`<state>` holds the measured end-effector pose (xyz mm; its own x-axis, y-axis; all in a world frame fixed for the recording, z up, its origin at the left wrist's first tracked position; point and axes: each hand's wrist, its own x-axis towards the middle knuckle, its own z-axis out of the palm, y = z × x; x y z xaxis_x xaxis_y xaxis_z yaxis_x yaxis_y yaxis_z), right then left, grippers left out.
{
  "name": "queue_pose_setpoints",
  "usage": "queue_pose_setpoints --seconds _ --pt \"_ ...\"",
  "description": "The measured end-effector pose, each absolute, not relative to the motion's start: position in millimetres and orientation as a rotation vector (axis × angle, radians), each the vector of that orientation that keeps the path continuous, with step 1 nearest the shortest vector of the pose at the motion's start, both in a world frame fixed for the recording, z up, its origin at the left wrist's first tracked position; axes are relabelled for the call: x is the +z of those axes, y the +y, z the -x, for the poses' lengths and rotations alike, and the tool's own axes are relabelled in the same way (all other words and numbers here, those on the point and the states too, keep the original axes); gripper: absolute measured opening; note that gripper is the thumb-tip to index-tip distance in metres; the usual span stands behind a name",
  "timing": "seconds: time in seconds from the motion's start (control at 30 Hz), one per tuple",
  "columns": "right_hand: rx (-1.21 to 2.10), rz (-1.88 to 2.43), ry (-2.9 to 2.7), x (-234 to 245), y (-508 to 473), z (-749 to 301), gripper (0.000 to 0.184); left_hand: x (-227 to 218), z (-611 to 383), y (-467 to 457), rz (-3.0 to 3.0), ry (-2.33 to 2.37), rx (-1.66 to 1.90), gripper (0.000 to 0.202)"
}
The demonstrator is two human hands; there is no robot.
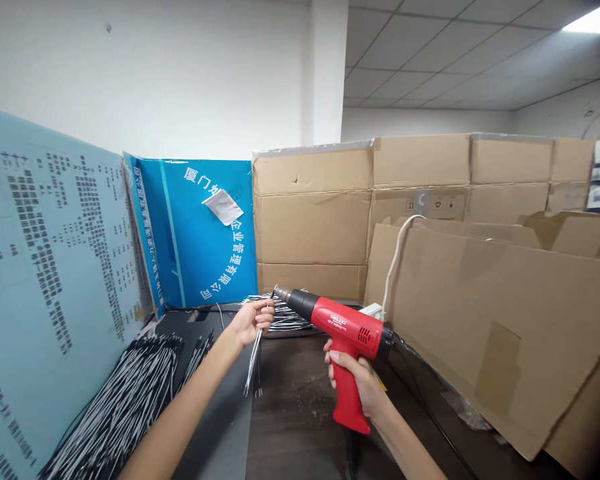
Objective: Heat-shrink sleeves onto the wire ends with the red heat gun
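In my right hand [353,373] is a red heat gun [347,327], gripped by its handle with the barrel aimed to the left. Its metal nozzle [283,293] sits close beside the fingertips of my left hand [254,321]. That hand is closed on a few thin black and white wires [253,363], whose loose ends hang down below it. A short dark end of the wires sticks up at the nozzle's mouth; whether they touch I cannot tell. Behind the nozzle lies a bundle of similar wires [293,319].
A large pile of black and white wires [125,393] lies at the left on a dark grey mat [215,413]. Cardboard panels [313,227] and a blue panel [205,233] wall the back. A cardboard box [480,313] stands right. A black cord [430,407] crosses the table.
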<state>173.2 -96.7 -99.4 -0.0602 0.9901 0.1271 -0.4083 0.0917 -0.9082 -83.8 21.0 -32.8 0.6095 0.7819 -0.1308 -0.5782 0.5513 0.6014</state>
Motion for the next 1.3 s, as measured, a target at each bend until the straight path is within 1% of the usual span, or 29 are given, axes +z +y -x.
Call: queue_pose_setpoints --seconds 0.2,0.6,0.77,0.83,0.93,1.07,1.13,1.3 --pt "1.350 0.746 -1.032 -104 -95 -174 0.026 -34 86 24 -0.547 0.425 0.803 0.023" --pt "1.372 0.747 -1.029 -105 -94 -175 0.029 -31 84 20 -0.555 0.469 0.838 0.022" --pt "1.386 0.784 -0.968 -106 -91 -172 0.027 -16 99 21 -0.589 0.457 0.907 0.022" --pt "1.418 0.785 -0.958 -107 -91 -171 0.026 -5 108 18 -0.633 0.464 0.960 0.018" --pt "1.470 0.802 -0.981 -106 -92 -169 0.028 11 121 10 -0.880 0.604 1.082 0.007" --pt "1.582 0.872 -1.016 -108 -90 -167 0.029 24 129 4 -1.205 0.867 1.135 0.029" --pt "1.636 0.896 -1.034 -112 -89 -167 0.029 25 128 8 -1.385 1.003 1.117 0.030" --pt "1.714 0.962 -1.073 -124 -93 -172 0.030 24 110 39 -1.941 1.283 0.925 0.038"
